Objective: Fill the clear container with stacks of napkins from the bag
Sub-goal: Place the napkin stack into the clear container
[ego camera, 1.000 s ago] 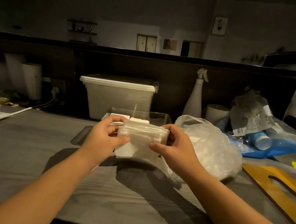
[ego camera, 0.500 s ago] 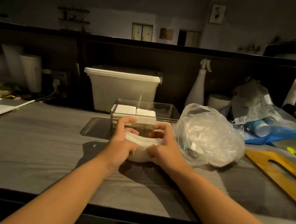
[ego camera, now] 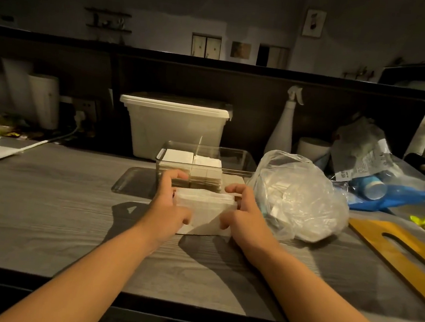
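Clear rectangular plastic container (ego camera: 233, 150), centre frame: two white napkin stacks (ego camera: 206, 161) sit in its left part; the right part looks unfilled. Left hand (ego camera: 168, 204) and right hand (ego camera: 246, 214), fingers curled, clamp a third white napkin stack (ego camera: 204, 208) on the grey desk (ego camera: 60, 198), just in front of it. Translucent plastic bag (ego camera: 304, 195), right, holds more.

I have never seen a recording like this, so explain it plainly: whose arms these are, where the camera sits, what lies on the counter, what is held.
No machine here: these are a person's two bare arms. The camera sits on that person's head, looking forward and down, so the arms reach in from below. The left hand and right hand grip a stack of napkins between them, low at the grey counter. Behind it stands a clear container with two piles of napkins inside. To the right lies a plastic bag holding more. Further back are a white lidded tub and a spray bottle.
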{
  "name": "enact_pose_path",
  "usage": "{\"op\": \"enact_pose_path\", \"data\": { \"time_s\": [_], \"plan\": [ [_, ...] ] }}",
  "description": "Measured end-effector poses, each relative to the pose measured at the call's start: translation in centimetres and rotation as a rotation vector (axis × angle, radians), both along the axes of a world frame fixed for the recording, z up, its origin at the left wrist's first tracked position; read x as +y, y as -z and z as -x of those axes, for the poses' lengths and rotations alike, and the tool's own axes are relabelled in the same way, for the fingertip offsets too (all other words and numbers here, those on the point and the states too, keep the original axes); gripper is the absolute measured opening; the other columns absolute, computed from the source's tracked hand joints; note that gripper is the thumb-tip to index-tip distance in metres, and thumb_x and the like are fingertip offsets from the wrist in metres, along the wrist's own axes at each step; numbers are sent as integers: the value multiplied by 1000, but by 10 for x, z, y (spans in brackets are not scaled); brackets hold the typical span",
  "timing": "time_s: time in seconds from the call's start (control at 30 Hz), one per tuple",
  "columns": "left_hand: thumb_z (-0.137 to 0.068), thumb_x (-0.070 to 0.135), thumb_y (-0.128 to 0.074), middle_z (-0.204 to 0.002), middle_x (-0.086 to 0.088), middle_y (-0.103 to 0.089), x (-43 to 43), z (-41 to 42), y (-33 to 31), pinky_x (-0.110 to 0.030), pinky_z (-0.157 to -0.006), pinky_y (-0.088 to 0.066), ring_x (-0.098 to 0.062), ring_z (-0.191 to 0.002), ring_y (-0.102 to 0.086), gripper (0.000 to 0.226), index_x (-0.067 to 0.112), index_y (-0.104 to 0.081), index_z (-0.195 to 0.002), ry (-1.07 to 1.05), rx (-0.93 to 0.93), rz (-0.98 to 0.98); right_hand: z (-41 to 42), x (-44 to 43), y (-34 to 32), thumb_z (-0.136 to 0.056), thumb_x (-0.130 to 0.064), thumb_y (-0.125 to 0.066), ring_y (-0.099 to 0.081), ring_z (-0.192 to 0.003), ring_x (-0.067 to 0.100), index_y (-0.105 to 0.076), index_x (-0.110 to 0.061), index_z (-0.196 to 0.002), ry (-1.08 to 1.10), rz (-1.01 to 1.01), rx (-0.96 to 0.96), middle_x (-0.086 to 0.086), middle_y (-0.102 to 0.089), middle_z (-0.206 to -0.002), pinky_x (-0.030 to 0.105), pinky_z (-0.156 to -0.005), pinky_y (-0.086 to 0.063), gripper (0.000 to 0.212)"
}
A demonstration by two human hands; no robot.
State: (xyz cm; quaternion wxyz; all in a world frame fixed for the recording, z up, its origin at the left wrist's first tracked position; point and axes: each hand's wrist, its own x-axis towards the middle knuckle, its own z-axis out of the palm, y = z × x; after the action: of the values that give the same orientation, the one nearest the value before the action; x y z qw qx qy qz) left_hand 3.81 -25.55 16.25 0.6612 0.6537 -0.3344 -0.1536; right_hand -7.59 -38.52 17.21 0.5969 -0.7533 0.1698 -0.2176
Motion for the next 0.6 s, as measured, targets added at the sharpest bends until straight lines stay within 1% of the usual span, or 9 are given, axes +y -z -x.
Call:
{"op": "enact_pose_path", "data": {
  "time_s": [0.1, 0.17, 0.23, 0.27, 0.33, 0.4, 0.43, 0.53, 0.6],
  "plan": [
    [-80, -20, -48, -114, -12, -50, -5, 1, 0, -25, -65, -44, -18, -87, -51, 68, 36, -41, -118, -65, -78, -15, -1, 5, -2, -83, 8, -49, -54, -95, 16, -47, -33, -118, -22, 87, -35, -2, -52, -111, 26, -70, -50, 54],
    [-83, -18, -55, -116, -8, -53, -7, 1, -2, -23, -68, -49, -19, -95, -56, 63, 33, -43, -118, -102, -84, 58, -3, 7, -3, -86, 10, -47, -55, -101, 14, -49, -31, -116, 16, 122, -119, -5, -53, -113, 23, -75, -53, 51],
    [-78, -17, -58, -116, -7, -52, -8, 1, -4, -22, -70, -53, -21, -104, -56, 65, 31, -42, -119, -102, -59, 129, -5, 7, -2, -84, 11, -48, -56, -106, 15, -48, -32, -116, 37, 102, -173, -4, -55, -116, 29, -84, -55, 54],
    [-70, -14, -58, -115, -8, -51, -7, 2, -5, -25, -72, -52, -23, -105, -54, 67, 31, -43, -118, -85, -39, 140, -5, 6, -1, -83, 11, -49, -57, -105, 16, -47, -33, -119, 29, 94, -157, -2, -56, -116, 32, -85, -56, 57],
    [-55, -5, -54, -114, -12, -50, -5, 5, -7, -28, -74, -48, -24, -103, -51, 71, 35, -44, -113, -14, -4, 97, -3, 7, 0, -79, 7, -53, -60, -93, 17, -41, -35, -124, -13, 117, -68, 6, -62, -105, 33, -78, -54, 63],
    [-62, -14, -53, -115, -12, -49, -5, 6, -5, -28, -72, -48, -23, -101, -52, 76, 37, -42, -117, 51, -17, 35, -2, 9, -1, -76, 3, -56, -59, -82, 16, -38, -33, -127, -48, 111, -36, 9, -62, -94, 28, -68, -52, 65],
    [-66, -20, -50, -116, -12, -49, -5, 6, -4, -29, -70, -49, -24, -101, -52, 79, 38, -41, -119, 69, -34, 18, -2, 10, -3, -73, -1, -57, -57, -82, 15, -38, -32, -128, -58, 92, -49, 7, -60, -96, 26, -65, -51, 66],
    [-71, -23, -49, -117, -13, -48, -5, 1, -2, -25, -61, -49, -29, -102, -53, 82, 43, -41, -118, 51, -35, 8, -2, 11, -7, -58, -11, -53, -52, -99, 19, -39, -33, -125, -65, 36, -77, -1, -49, -113, 28, -69, -48, 72],
    [-75, -21, -52, -118, -14, -49, -5, -2, 1, -25, -62, -49, -29, -103, -55, 77, 44, -43, -115, 2, -22, 10, -1, 9, -6, -59, -10, -54, -52, -98, 22, -40, -33, -124, -62, 4, -66, 3, -47, -115, 26, -65, -49, 71]
  ]
}}
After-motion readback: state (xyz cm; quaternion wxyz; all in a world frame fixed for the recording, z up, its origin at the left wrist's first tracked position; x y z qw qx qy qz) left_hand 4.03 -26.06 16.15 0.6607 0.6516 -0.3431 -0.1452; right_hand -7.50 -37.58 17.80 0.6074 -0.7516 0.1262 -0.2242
